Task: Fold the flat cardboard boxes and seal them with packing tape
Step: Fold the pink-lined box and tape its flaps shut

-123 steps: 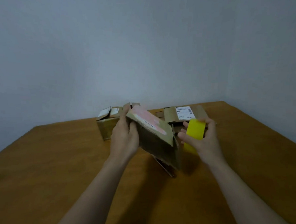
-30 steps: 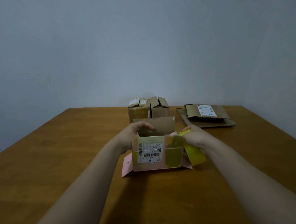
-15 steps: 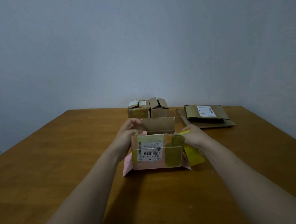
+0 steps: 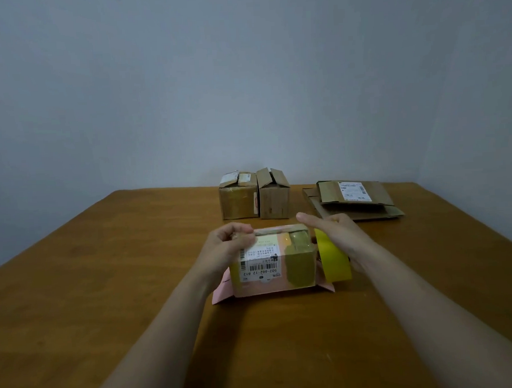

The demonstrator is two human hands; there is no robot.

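Two grips: left fingers (image 4: 238, 235) clutch box (image 4: 277, 262) top edge; right fingers (image 4: 310, 219) hold tape roll (image 4: 332, 256).

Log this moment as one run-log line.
left hand: grips pink box top-left | right hand: holds yellow tape roll beside box | top flaps: down | back: two folded boxes, flat stack

Plain room, maybe home: grey walls (image 4: 242, 76), wooden table (image 4: 105, 276), used parcel boxes (image 4: 239, 202).

One head-worn wide camera looks forward and down, close over the table (image 4: 76, 292)
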